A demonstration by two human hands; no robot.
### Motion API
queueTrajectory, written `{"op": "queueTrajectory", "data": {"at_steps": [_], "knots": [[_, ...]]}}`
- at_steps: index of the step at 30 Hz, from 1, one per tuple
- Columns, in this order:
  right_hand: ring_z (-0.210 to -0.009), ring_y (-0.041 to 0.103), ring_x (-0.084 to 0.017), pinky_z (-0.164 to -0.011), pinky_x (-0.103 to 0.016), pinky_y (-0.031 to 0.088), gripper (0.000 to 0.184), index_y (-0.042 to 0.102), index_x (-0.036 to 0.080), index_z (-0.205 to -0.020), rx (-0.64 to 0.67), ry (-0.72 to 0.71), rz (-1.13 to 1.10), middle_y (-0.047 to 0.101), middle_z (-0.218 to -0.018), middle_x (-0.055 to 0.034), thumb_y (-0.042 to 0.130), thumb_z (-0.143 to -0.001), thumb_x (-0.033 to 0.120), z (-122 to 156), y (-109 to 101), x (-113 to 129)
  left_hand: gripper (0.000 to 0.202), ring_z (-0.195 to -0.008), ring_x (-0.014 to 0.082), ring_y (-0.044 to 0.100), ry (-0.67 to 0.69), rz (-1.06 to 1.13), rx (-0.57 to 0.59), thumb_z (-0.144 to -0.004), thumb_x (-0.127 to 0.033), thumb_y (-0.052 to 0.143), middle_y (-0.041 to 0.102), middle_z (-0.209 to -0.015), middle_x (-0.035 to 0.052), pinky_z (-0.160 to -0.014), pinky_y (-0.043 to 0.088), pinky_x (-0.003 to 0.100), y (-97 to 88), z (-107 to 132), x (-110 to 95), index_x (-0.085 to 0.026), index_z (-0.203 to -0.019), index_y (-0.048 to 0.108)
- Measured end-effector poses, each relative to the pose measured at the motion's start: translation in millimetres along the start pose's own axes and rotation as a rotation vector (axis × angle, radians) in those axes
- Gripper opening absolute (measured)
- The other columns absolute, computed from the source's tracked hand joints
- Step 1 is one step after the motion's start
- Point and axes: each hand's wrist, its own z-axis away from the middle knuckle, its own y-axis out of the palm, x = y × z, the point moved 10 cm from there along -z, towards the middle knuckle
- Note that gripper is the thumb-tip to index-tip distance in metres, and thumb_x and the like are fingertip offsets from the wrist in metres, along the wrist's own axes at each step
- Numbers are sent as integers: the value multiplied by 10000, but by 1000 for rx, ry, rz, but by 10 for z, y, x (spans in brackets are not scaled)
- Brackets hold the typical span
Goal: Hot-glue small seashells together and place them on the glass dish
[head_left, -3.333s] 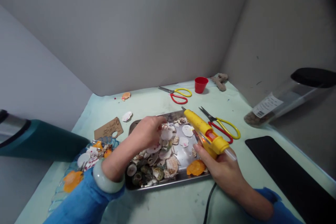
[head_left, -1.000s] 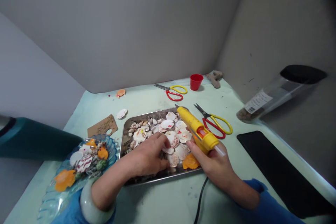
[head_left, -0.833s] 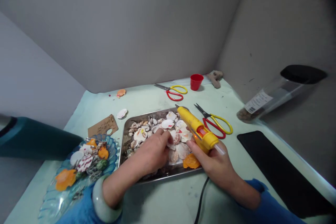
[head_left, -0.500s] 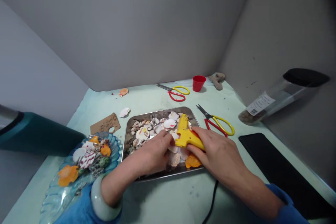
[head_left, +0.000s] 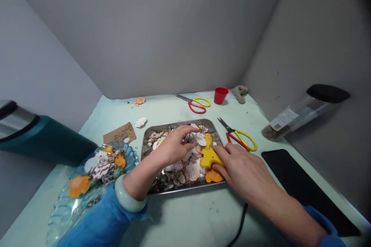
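Note:
A steel tray (head_left: 182, 190) filled with several seashells lies in front of me. My left hand (head_left: 173, 147) reaches over the shells in the tray's middle, fingers curled and pinched around a small shell I can barely make out. My right hand (head_left: 242, 166) grips a yellow glue gun (head_left: 209, 153), tipped nozzle-down over the tray's right side. An orange shell (head_left: 213, 176) lies just under the gun. A black cord (head_left: 240, 229) runs from the gun toward me.
A blue glass dish (head_left: 65, 216) with shells sits at the left, beside a teal bottle (head_left: 43, 144). Two pairs of scissors (head_left: 240, 137) (head_left: 196, 104), a red cup (head_left: 220, 95), a brown card (head_left: 119, 134), a black pad (head_left: 307, 185) and a tilted jar (head_left: 304, 112) surround the tray.
My right hand turned the glue gun from pointing away to nozzle-down over the shells. My left hand shifted from the tray's near side toward its middle.

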Motion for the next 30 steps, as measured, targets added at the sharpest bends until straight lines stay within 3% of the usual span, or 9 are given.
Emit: {"op": "queueTrajectory", "data": {"at_steps": [3, 7, 9, 12, 15, 20, 25, 30], "knots": [[-828, 587, -274, -692, -382, 469, 252, 632, 204, -1022, -1, -44, 41, 599, -907, -105, 628, -799, 321, -7, -36, 4, 381, -1164, 193, 507, 13, -68, -10, -777, -138, 533, 540, -1305, 66, -939, 427, 316, -57, 126, -34, -207, -1149, 585], [-824, 564, -277, -702, -396, 450, 237, 654, 208, -943, -20, -139, 32, 593, -878, -93, 664, -767, 366, -43, -211, 100, 245, -1017, 224, 586, -74, -293, -34, -790, -149, 528, 664, -1073, 71, -901, 437, 356, -225, 450, 93, -195, -1001, 642], [-857, 553, -275, -722, -394, 441, 194, 652, 211, -907, -44, -221, -6, 599, -889, -88, 643, -786, 363, -85, -340, 263, 219, -964, 237, 596, -155, -383, -85, -800, -146, 500, 670, -1003, 79, -842, 453, 358, -341, 630, 210, -187, -962, 642], [-859, 558, -244, -734, -361, 433, 130, 642, 207, -874, -1, -463, -89, 611, -881, -66, 590, -830, 318, -159, -404, 704, 182, -895, 233, 598, -257, -448, -115, -819, -160, 465, 671, -890, 65, -775, 451, 340, -427, 864, 363, -201, -858, 638], [-824, 575, -213, -717, -318, 432, 121, 650, 182, -861, 127, -723, -109, 620, -881, -68, 566, -841, 267, -209, -256, 1157, 192, -855, 242, 586, -331, -494, -89, -819, -151, 449, 658, -824, 63, -729, 441, 342, -414, 1028, 462, -206, -810, 633], [-781, 605, -210, -665, -304, 433, 187, 624, 159, -986, 176, -784, -101, 639, -909, -95, 533, -840, 232, -351, 25, 1489, 203, -948, 240, 555, -272, -561, -59, -760, -129, 527, 623, -973, 78, -795, 414, 345, -310, 1094, 444, -218, -905, 637], [-694, 626, -181, -583, -258, 404, 160, 653, 161, -892, 218, -785, -83, 685, -833, -73, 504, -837, 180, -403, 114, 1599, 196, -874, 245, 572, -256, -606, -12, -787, -107, 474, 642, -845, 83, -763, 403, 354, -214, 1024, 535, -194, -767, 649], [-717, 632, -183, -602, -247, 396, 157, 660, 184, -798, 199, -719, -53, 695, -801, -52, 505, -822, 176, -733, -56, 1488, 245, -811, 225, 586, -240, -508, -207, -862, -154, 412, 658, -816, 79, -725, 412, 338, -338, 1006, 589, -192, -787, 642]]}}
